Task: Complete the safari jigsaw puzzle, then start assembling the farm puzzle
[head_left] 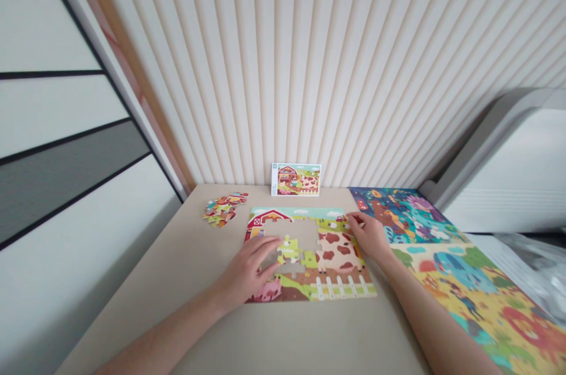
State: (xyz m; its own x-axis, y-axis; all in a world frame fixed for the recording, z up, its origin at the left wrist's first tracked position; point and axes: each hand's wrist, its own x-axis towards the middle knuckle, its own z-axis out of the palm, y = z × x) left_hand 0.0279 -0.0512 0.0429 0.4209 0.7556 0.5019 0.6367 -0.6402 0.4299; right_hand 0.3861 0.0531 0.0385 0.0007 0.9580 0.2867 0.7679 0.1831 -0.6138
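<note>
A partly assembled farm jigsaw puzzle [340, 251] lies on the table, with a red barn, a spotted cow, a pig and a white fence. There is a gap in its middle. Inside that gap is a green puzzle piece [289, 250]. My left hand [250, 266] has its fingertips at the piece's upper left and its thumb at the lower left, gripping it. Its palm and fingers cover part of the puzzle's left side. At the upper right edge, my right hand [370, 236] has bent fingers closed against the puzzle's border.
A pile of loose pieces [224, 209] lies at the table's back left. A small picture card [296, 179] of the farm scene leans against the pleated wall. Two colourful animal pictures [407, 216] lie to the right, near clear plastic wrapping [542, 272].
</note>
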